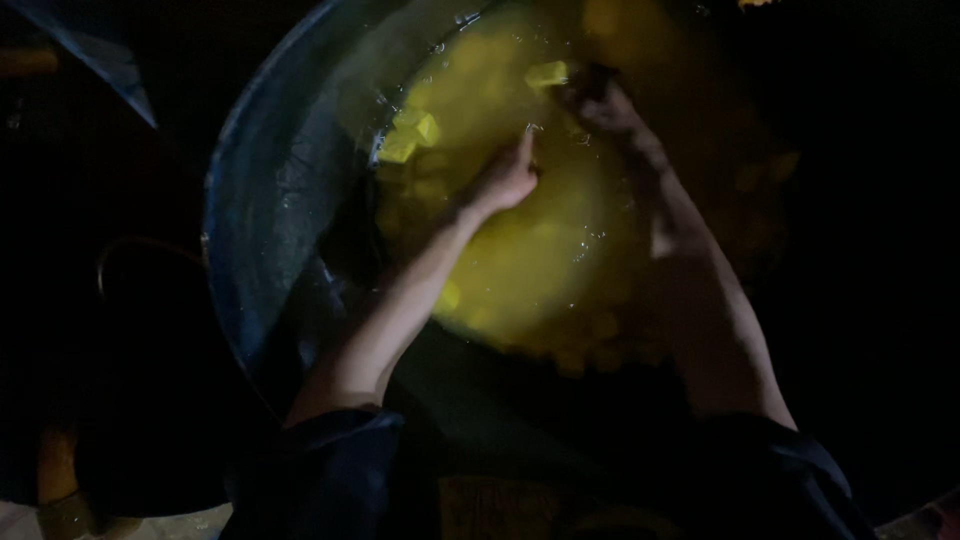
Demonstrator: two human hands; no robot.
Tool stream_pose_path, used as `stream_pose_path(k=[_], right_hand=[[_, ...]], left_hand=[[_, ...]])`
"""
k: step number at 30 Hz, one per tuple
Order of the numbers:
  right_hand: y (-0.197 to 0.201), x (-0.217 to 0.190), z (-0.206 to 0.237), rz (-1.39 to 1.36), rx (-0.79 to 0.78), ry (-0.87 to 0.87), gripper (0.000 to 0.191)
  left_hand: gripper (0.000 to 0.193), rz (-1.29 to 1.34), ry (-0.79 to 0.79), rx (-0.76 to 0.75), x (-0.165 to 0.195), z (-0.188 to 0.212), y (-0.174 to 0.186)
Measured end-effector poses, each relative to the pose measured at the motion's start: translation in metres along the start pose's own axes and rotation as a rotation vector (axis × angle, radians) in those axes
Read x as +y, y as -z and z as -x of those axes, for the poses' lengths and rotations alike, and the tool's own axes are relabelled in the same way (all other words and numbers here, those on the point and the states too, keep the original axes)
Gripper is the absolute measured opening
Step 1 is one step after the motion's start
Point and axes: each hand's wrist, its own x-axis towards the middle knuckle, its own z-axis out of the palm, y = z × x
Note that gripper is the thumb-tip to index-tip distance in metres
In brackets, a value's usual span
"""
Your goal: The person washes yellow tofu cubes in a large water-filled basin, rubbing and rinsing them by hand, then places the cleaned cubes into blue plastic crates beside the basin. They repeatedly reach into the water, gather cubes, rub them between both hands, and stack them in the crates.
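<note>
A large round metal basin holds yellowish water with several yellow chunks floating and sunk in it. My left hand reaches into the water at the middle, fingers together and partly under the surface; whether it holds a chunk is hidden. My right hand is darker, at the far side of the basin, its fingers touching a pale yellow chunk. Two more yellow chunks float left of my left hand. Both forearms are bare below dark sleeves.
The scene is very dark. A dark round pot with a thin rim stands left of the basin. A pale slanted edge shows at the top left. A bit of light floor shows at the bottom left.
</note>
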Motion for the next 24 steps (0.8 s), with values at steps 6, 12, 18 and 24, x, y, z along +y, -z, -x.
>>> stream_pose_path(k=[6, 12, 18, 24], right_hand=[[0.033, 0.068, 0.067, -0.617, -0.178, 0.328, 0.053], [0.018, 0.085, 0.101, -0.662, -0.165, 0.416, 0.05], [-0.012, 0.057, 0.111, -0.113, 0.223, 0.223, 0.046], [-0.013, 0.037, 0.086, 0.633, 0.139, 0.152, 0.069]], left_hand=[[0.02, 0.924, 0.073, 0.237, -0.009, -0.011, -0.002], [0.026, 1.583, 0.182, 0.174, 0.029, -0.014, -0.048], [0.029, 1.76, 0.429, 0.348, 0.051, -0.015, -0.078], [0.041, 2.111, 0.519, 0.284, 0.059, -0.008, -0.087]])
